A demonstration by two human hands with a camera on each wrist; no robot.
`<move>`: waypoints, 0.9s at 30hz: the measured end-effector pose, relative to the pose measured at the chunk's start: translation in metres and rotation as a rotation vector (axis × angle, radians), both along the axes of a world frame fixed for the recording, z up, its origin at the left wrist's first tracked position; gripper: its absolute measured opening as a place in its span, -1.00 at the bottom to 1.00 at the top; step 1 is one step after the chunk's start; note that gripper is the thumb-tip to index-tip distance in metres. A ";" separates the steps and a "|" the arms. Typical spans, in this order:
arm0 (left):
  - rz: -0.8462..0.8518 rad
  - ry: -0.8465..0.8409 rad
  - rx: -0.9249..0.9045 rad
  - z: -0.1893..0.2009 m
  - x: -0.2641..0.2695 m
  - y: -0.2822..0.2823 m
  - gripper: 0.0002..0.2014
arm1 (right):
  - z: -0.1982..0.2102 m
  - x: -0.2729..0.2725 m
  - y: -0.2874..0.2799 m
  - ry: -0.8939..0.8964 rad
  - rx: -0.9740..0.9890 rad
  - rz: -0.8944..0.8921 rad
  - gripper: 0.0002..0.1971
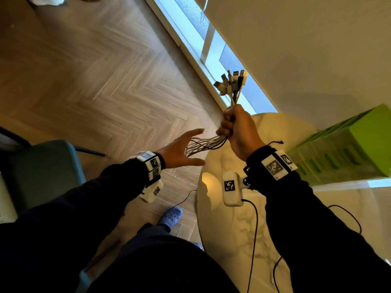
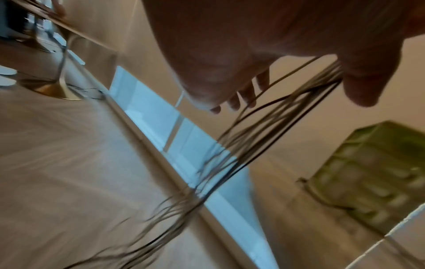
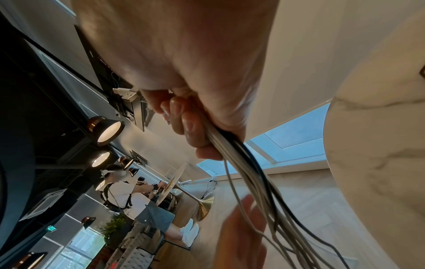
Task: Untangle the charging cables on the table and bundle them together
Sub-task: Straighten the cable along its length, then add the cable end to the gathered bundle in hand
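While the right hand (image 1: 237, 127) is fisted round the cables (image 1: 208, 142) just below their plugs (image 1: 231, 82), the step in hand appears to be combing: the plug ends are already gathered and stand up out of the fist, and the free lengths fan out below it toward the left hand (image 1: 179, 150).

State of the hands:
- Right hand: fingers (image 3: 190, 131) curled tight round the whole bunch, white strands and at least one black one together.
- Left hand: spread, fingers straight, holding nothing. In the head view the strands reach its palm; the left wrist view shows them passing close under the fingers (image 2: 247, 94), but blur prevents confirming contact.

Position of the cables: held in the air, off the marble surface (image 1: 243, 229), above its far left edge and the floor (image 1: 95, 70). The strands run from the right fist leftward and downward; their far ends are out of view, so any remaining tangle there cannot be judged.

Next move, as a judgement: draw the left hand along the strands to straighten and separate them, then gather the loose lengths into one bunch. Keep the right fist firm so no plug slips out of line. Risk: a knot further down may snag the fingers.
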State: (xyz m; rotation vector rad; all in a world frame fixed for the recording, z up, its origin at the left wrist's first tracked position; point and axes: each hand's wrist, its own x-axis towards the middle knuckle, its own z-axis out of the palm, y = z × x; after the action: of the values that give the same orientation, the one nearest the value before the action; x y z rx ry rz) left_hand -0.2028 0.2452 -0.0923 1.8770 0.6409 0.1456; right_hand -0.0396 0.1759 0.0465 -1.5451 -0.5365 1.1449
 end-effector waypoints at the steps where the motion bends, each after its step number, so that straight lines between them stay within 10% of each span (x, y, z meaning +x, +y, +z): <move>1: -0.026 -0.044 -0.043 0.014 0.013 -0.005 -0.09 | 0.001 -0.002 0.000 -0.002 0.001 0.025 -0.71; 6: -0.143 0.031 -0.017 0.053 0.058 -0.026 -0.84 | 0.014 0.002 -0.005 -0.017 0.008 0.099 -0.75; 12: -0.362 -0.031 -0.007 0.053 0.073 -0.060 -0.82 | 0.024 0.026 -0.019 0.009 -0.008 -0.014 -0.75; 20: -0.163 -0.415 -0.381 0.096 0.091 -0.031 -0.05 | 0.034 0.038 -0.050 0.081 -0.101 0.173 -0.62; 27: -0.203 -0.411 -0.279 0.137 0.120 -0.025 -0.55 | 0.029 0.043 -0.073 0.234 -0.039 0.257 -0.74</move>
State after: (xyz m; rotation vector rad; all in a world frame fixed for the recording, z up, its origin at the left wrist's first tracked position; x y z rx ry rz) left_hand -0.0832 0.2206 0.0443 1.5669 0.1764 0.2860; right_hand 0.0032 0.1033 0.0752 -1.3775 -0.5674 1.5181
